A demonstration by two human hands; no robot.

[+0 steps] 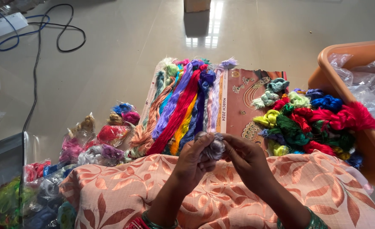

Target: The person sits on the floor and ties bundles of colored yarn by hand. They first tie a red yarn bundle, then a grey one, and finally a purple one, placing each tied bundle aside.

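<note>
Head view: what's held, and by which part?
A small grey-lilac thread skein, pinched between both hands: left hand fingers on its left side, right hand fingers on its right.

Peach garment [124, 186] with rust-orange leaf print covered the lap, lower frame. Green bangles sat on both wrists, left [153, 221] and right [319, 218]. Forearms were bare, no sleeves visible.

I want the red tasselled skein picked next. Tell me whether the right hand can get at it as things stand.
Probably yes, once freed. The right hand shares its grip on a grey skein with the left hand. The red tasselled skein lies uncovered atop the knotted pile to its right, against the orange tub.
</note>
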